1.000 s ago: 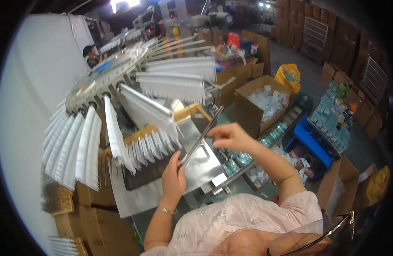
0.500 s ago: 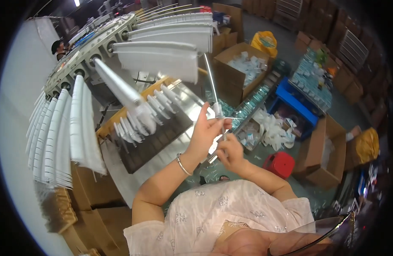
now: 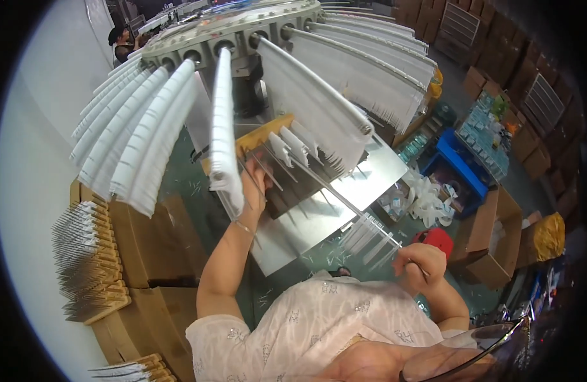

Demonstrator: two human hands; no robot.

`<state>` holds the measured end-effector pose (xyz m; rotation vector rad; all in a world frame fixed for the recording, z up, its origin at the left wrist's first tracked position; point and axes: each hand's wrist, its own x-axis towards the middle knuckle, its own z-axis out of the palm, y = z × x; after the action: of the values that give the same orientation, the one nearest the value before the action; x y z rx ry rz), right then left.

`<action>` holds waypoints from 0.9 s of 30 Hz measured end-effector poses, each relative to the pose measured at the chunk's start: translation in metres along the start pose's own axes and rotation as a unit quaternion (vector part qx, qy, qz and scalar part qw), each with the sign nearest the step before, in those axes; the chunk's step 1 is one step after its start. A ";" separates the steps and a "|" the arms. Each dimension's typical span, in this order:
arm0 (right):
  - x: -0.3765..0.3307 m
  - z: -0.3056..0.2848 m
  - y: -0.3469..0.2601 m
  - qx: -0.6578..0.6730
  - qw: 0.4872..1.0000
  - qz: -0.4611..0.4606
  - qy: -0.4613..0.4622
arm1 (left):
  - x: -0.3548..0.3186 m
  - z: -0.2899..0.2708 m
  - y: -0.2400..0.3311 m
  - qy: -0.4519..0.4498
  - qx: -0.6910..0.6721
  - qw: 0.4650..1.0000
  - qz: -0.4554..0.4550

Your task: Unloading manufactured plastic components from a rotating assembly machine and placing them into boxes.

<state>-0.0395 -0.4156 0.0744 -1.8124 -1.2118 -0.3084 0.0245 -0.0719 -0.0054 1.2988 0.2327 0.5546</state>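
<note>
My right hand (image 3: 422, 261) is closed round the near end of a long thin metal rod (image 3: 344, 200). Narrow white strips (image 3: 368, 237) hang in a row from the rod, close to that hand. Reaching forward, my left hand (image 3: 257, 184) has its fingers curled among the upright metal pins of a wooden-edged rack (image 3: 261, 135); pins cross in front, and what the fingers grip cannot be made out. White pieces (image 3: 292, 145) sit on several of the rack's pins. One white-covered arm (image 3: 222, 121) of a round machine hangs just over my left hand.
The round grey machine (image 3: 242, 28) spreads many white-draped arms above the metal table (image 3: 331, 219). Cardboard boxes (image 3: 156, 239) and pin racks (image 3: 89, 261) stand at left. At right are a blue crate (image 3: 462, 159), a red stool (image 3: 433, 240) and an open carton (image 3: 491, 223). Another person sits far left.
My left hand has left the rod and moved left to the rack. My right hand has moved right with the rod, now lower and slanted. The view has shifted, showing more of the machine.
</note>
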 end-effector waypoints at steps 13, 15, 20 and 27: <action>0.035 0.027 -0.001 -0.094 0.995 -0.038 0.022 | -0.038 0.031 0.006 -0.147 0.190 0.965 0.101; 0.011 0.017 0.000 -0.094 0.992 -0.058 0.053 | -0.038 0.033 0.011 -0.161 0.137 0.974 0.080; 0.007 -0.002 -0.012 -0.103 0.990 -0.058 0.074 | 0.034 0.006 -0.025 -0.110 -0.103 0.988 0.039; 0.017 0.015 0.014 -0.112 0.992 -0.044 0.042 | 0.021 0.045 -0.014 -0.028 -0.119 0.993 0.005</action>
<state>-0.0237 -0.3944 0.0693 -1.9178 -1.2397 -0.5872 0.0666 -0.1018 -0.0033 1.0828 0.1106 0.5362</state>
